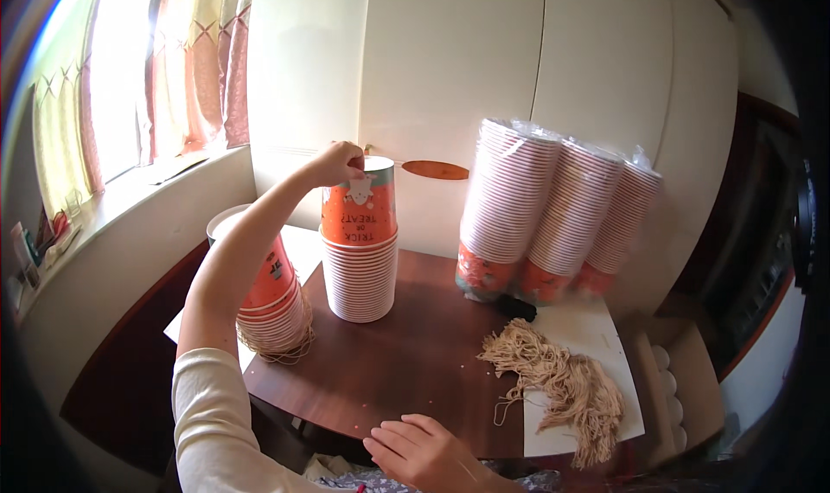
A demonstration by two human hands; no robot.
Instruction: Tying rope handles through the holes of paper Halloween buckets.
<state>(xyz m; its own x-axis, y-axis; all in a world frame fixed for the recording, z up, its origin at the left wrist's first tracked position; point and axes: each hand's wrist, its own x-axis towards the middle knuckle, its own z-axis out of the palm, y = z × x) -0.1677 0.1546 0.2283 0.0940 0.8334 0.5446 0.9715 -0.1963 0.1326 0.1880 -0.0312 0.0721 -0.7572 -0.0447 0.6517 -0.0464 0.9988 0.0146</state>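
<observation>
My left hand (339, 164) reaches far forward, fingers bent in a pinch at the upper edge of an orange paper cup (341, 212). That cup stands upside down on top of a tall stack of nested paper cups (361, 290). It has a teal band, a white ghost figure and upside-down lettering. Left of it, partly behind my left forearm, is another stack of orange cups (268, 277) with thin tan string around its lower part. My right hand (422, 451) lies near the table's front edge, its fingers extended, holding nothing.
Plastic-wrapped cup stacks (540, 208) stand at the right back of the brown table (389, 389). A bundle of tan strings (566, 385) lies over a white board (540, 428), near a small black object (516, 308). A cardboard box (692, 372) with white round items stands at right.
</observation>
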